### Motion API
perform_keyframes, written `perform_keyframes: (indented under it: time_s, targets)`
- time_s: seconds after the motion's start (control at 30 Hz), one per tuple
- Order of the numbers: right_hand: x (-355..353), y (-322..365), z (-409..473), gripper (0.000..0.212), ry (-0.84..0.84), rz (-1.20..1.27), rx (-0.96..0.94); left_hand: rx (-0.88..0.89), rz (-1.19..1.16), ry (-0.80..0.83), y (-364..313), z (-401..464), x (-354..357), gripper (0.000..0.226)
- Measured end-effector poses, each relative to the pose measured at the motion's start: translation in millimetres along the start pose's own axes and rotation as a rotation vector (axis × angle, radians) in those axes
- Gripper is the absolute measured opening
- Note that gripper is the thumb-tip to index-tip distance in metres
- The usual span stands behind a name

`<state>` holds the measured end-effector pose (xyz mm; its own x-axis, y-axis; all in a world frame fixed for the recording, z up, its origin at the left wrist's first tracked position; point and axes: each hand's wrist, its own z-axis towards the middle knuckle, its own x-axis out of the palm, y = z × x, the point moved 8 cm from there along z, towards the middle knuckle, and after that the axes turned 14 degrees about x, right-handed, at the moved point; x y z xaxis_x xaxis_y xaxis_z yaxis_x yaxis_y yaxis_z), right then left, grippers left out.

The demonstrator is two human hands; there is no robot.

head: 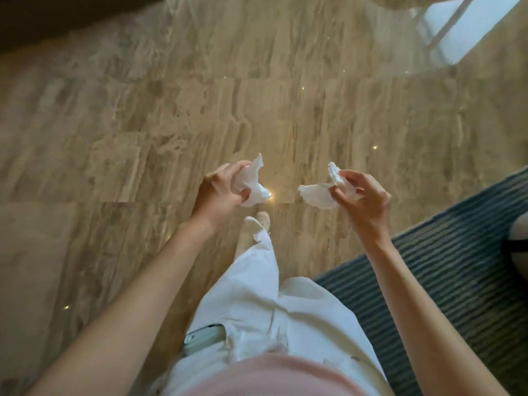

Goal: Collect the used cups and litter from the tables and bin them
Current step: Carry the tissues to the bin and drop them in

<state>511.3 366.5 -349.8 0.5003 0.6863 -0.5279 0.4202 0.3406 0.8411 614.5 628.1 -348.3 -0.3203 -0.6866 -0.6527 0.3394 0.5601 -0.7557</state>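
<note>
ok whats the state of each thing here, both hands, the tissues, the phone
left hand: gripping a tissue
left tissue: crumpled, held above the floor
right hand: pinching a tissue
right tissue: crumpled, part hanging loose from the fingers
phone: tucked in the trouser pocket, top edge showing
</note>
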Motion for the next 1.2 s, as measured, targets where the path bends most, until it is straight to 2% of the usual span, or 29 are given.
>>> perform_keyframes:
  time_s: [0.27, 0.43, 0.67, 0.87, 1.2]
  targets:
    - [1, 39, 155, 0.028, -0.196, -0.054, 0.054, 0.14, -0.023, 0.131, -7, 208, 16, 0.048]
    - [-10, 31, 222, 0.028, -0.24, -0.05, 0.166, 0.221, -0.055, 0.211, -24, 312, 43, 0.045]
    - [-27, 11, 367, 0.028, -0.263, 0.011, 0.263, 0.264, -0.051, 0.299, -47, 463, 111, 0.044]
    - [-78, 8, 500, 0.026, -0.32, 0.081, 0.342, 0.249, -0.083, 0.353, -102, 591, 166, 0.044]
    - [-150, -34, 680, 0.028, -0.438, 0.119, 0.464, 0.357, -0.062, 0.488, -163, 781, 283, 0.046]
